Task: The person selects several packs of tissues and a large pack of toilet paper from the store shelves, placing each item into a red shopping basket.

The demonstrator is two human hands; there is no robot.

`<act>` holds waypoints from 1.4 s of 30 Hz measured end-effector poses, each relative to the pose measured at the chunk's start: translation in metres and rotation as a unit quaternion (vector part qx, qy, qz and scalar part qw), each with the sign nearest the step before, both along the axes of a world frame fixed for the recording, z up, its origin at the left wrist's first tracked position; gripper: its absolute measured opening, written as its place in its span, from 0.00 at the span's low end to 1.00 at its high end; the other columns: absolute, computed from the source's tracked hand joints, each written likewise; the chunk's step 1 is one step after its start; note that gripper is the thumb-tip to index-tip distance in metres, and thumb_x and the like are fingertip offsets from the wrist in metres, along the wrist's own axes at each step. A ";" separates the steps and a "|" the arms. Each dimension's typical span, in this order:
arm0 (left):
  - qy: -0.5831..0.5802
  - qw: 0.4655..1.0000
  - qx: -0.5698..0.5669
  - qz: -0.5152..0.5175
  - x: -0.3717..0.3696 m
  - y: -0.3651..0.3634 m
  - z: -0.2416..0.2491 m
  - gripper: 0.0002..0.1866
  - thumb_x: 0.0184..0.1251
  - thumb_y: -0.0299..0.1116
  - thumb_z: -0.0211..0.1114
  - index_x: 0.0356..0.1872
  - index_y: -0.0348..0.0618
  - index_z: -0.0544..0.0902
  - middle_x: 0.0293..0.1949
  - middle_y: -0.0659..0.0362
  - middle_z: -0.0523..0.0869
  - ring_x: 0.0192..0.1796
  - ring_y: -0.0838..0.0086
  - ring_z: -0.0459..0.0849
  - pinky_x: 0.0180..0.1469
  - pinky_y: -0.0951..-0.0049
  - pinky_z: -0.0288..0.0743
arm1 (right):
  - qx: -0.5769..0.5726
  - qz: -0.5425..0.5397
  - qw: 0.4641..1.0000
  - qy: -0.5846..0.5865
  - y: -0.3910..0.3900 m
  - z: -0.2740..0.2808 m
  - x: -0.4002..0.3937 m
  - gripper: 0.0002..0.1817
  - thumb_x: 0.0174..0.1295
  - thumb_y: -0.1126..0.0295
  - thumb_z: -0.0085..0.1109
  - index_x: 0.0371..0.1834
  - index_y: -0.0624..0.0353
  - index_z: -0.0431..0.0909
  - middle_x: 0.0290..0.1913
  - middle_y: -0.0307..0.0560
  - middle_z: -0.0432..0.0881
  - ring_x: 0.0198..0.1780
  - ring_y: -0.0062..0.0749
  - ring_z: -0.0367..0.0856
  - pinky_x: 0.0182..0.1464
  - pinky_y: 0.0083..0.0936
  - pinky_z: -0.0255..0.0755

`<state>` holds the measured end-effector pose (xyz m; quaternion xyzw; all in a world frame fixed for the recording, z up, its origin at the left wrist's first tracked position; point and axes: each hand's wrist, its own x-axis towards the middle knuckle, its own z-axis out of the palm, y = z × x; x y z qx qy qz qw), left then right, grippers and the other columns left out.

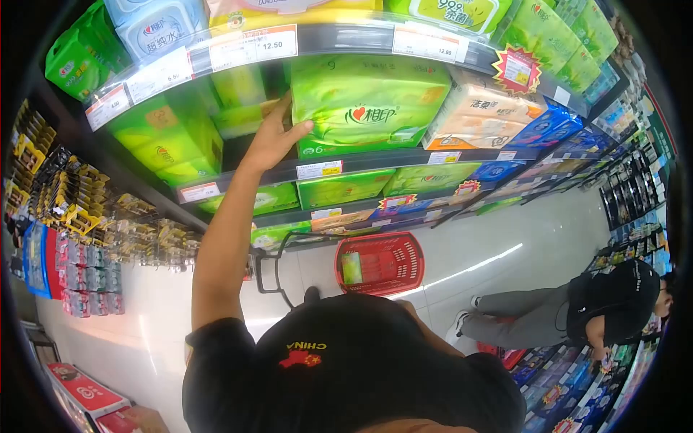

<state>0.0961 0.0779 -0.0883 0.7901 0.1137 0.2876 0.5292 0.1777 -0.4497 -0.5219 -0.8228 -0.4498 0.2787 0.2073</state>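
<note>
My left hand [277,137] reaches up to the shelf and grips the left end of a large green tissue multipack [372,101]. Its thumb presses on the front face while the fingers go round the side, partly hidden. The pack sits between the shelf boards, beside a peach-coloured tissue pack [485,114]. To the left of my hand stands another green tissue pack [170,141], with a gap between. Of my right arm only the forearm [435,333] shows against my body; the right hand is hidden.
A red shopping basket [413,270] with a green pack and red items inside is on the floor by my feet. A black metal frame [268,273] stands beside it. Another person [577,310] leans toward the shelves at right. Hanging goods [76,187] line the left.
</note>
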 end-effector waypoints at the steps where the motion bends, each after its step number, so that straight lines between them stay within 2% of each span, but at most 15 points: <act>1: -0.007 1.000 -0.003 -0.001 0.000 -0.001 -0.002 0.44 0.67 0.39 0.68 0.76 0.32 0.52 0.69 0.44 0.69 0.68 0.64 0.71 0.69 0.66 0.66 | -0.057 0.000 0.998 0.011 -0.011 0.009 -0.005 0.19 0.65 0.53 0.52 0.36 0.58 0.85 0.38 0.56 0.86 0.42 0.50 0.85 0.44 0.43 0.77; 5: 0.010 1.000 0.008 0.020 -0.001 -0.005 -0.014 0.43 0.70 0.43 0.64 0.76 0.33 0.53 0.68 0.43 0.71 0.67 0.64 0.74 0.67 0.67 0.68 | -0.142 0.115 0.981 -0.063 -0.034 0.011 0.012 0.18 0.64 0.54 0.55 0.38 0.58 0.84 0.37 0.54 0.86 0.43 0.47 0.85 0.44 0.41 0.78; 8: 0.033 0.996 0.062 0.045 -0.001 -0.008 -0.018 0.42 0.71 0.47 0.62 0.76 0.35 0.53 0.67 0.42 0.72 0.65 0.63 0.75 0.66 0.66 0.68 | -0.195 0.064 0.979 0.004 -0.022 0.003 0.031 0.14 0.63 0.59 0.60 0.41 0.58 0.82 0.31 0.48 0.83 0.35 0.37 0.85 0.34 0.33 0.78; 9: 0.038 0.994 0.086 0.054 -0.001 -0.008 -0.019 0.42 0.71 0.48 0.61 0.77 0.35 0.53 0.67 0.42 0.72 0.65 0.62 0.76 0.66 0.66 0.68 | -0.159 -0.079 0.974 0.140 -0.018 0.000 0.034 0.14 0.64 0.59 0.58 0.43 0.58 0.81 0.32 0.48 0.84 0.34 0.37 0.85 0.34 0.33 0.78; 11: 0.023 0.987 0.138 0.079 -0.002 -0.004 -0.030 0.38 0.72 0.51 0.59 0.75 0.39 0.59 0.66 0.42 0.73 0.62 0.56 0.78 0.63 0.63 0.70 | -0.076 -0.345 0.848 0.394 -0.001 0.020 0.037 0.16 0.67 0.59 0.56 0.47 0.59 0.79 0.36 0.48 0.85 0.33 0.35 0.84 0.34 0.33 0.78; 15: 0.042 0.961 0.192 0.196 -0.020 -0.001 -0.029 0.27 0.74 0.54 0.53 0.57 0.39 0.79 0.52 0.43 0.82 0.52 0.48 0.81 0.54 0.57 0.74 | -0.022 -0.365 0.843 0.394 0.057 0.072 0.030 0.09 0.63 0.67 0.58 0.43 0.58 0.79 0.30 0.40 0.79 0.27 0.22 0.77 0.23 0.18 0.68; 23: 0.180 0.846 0.338 0.372 -0.027 0.009 -0.046 0.19 0.70 0.49 0.56 0.29 0.46 0.85 0.26 0.48 0.85 0.31 0.47 0.84 0.35 0.52 0.77 | -0.066 -0.199 0.925 0.317 0.058 0.053 0.009 0.13 0.60 0.60 0.61 0.37 0.59 0.80 0.33 0.44 0.83 0.34 0.31 0.83 0.34 0.30 0.76; 25: 0.180 0.819 0.380 0.391 -0.021 0.009 -0.056 0.17 0.69 0.48 0.57 0.29 0.48 0.85 0.25 0.48 0.85 0.30 0.47 0.84 0.34 0.51 0.77 | 0.020 0.131 0.990 -0.049 0.016 -0.043 0.017 0.11 0.48 0.66 0.66 0.33 0.54 0.78 0.35 0.46 0.85 0.43 0.44 0.83 0.42 0.40 0.78; 27: 0.170 0.804 0.405 0.401 -0.020 0.013 -0.063 0.16 0.69 0.48 0.57 0.30 0.49 0.86 0.26 0.47 0.86 0.30 0.48 0.85 0.34 0.51 0.78 | -0.095 0.128 0.987 -0.022 0.006 -0.040 0.015 0.11 0.60 0.62 0.55 0.39 0.55 0.82 0.42 0.53 0.86 0.48 0.48 0.83 0.49 0.43 0.77; 31: 0.203 0.771 0.455 0.397 -0.019 0.014 -0.070 0.19 0.69 0.49 0.57 0.31 0.46 0.87 0.27 0.45 0.86 0.28 0.46 0.84 0.33 0.51 0.78 | -0.056 -0.285 0.860 0.419 -0.026 -0.085 0.008 0.11 0.65 0.64 0.55 0.39 0.58 0.82 0.32 0.42 0.83 0.28 0.26 0.81 0.25 0.24 0.73; 32: 0.206 0.762 0.461 0.404 -0.019 0.016 -0.074 0.18 0.69 0.48 0.57 0.30 0.45 0.86 0.26 0.45 0.85 0.28 0.46 0.84 0.31 0.51 0.77 | -0.058 -0.319 0.856 0.403 -0.022 -0.077 0.007 0.10 0.66 0.65 0.54 0.41 0.58 0.82 0.32 0.42 0.83 0.29 0.27 0.81 0.25 0.25 0.74; 33: 0.208 0.753 0.468 0.413 -0.019 0.018 -0.078 0.18 0.69 0.46 0.57 0.29 0.44 0.86 0.26 0.44 0.85 0.27 0.46 0.84 0.30 0.52 0.76 | -0.068 -0.176 0.945 0.268 -0.032 -0.126 0.009 0.11 0.66 0.63 0.55 0.42 0.57 0.82 0.32 0.42 0.83 0.28 0.26 0.80 0.25 0.24 0.73; 35: 0.167 0.758 0.487 0.400 -0.022 0.025 -0.083 0.16 0.69 0.43 0.57 0.28 0.44 0.85 0.24 0.44 0.84 0.25 0.46 0.82 0.27 0.51 0.73 | -0.028 -0.265 0.893 0.363 -0.017 -0.101 0.010 0.12 0.65 0.60 0.57 0.40 0.57 0.82 0.31 0.42 0.82 0.27 0.26 0.80 0.26 0.26 0.74; 38: 0.206 0.730 0.509 0.407 -0.041 0.051 -0.092 0.19 0.68 0.40 0.56 0.25 0.34 0.81 0.20 0.41 0.81 0.21 0.44 0.78 0.25 0.48 0.68 | 0.010 -0.207 0.949 0.236 0.008 -0.077 0.020 0.15 0.65 0.57 0.55 0.36 0.59 0.81 0.29 0.43 0.81 0.27 0.27 0.80 0.28 0.26 0.75; 42: 0.223 0.748 0.490 0.387 -0.055 0.075 -0.101 0.21 0.68 0.39 0.54 0.29 0.24 0.80 0.25 0.33 0.80 0.27 0.38 0.77 0.30 0.44 0.66 | -0.048 -0.350 0.842 0.408 0.024 -0.096 0.019 0.16 0.64 0.57 0.52 0.37 0.60 0.81 0.28 0.45 0.81 0.26 0.28 0.80 0.29 0.26 0.75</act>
